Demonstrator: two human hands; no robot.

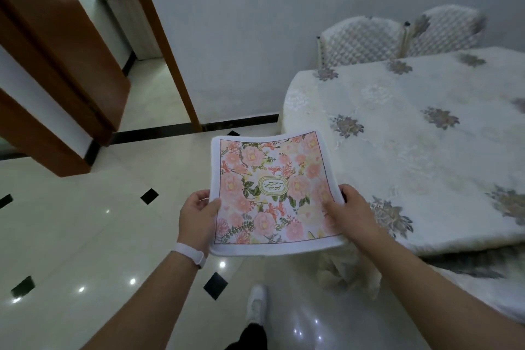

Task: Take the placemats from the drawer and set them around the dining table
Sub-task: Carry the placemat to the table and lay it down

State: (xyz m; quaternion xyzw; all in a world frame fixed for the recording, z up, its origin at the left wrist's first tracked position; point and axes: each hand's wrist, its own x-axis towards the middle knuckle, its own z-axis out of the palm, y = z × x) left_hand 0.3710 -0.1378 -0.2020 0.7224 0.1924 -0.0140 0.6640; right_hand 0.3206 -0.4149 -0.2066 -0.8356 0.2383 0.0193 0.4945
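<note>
The placemat (270,193), a square cloth with a pink floral print, a white border and an oval emblem at its centre, was held in the air by both hands, roughly level and sagging slightly across the middle. The left hand (199,216) gripped the left edge, thumb on the printed face and the remaining fingers (196,199) curled beneath. The right hand (349,210) gripped the right edge in the same manner. A white wristband (191,254) sat on the left wrist. The placemat hung above the tiled floor (71,221), just beside the rounded end of the counter (412,150), which was covered by a white cloth with grey flower motifs; whether the mat touched that cloth could not be determined. Two quilted chairs (360,40) stood at the far side of the counter. A brown wooden door (56,45) stood open at the left. One white shoe (257,304) was visible below.
</note>
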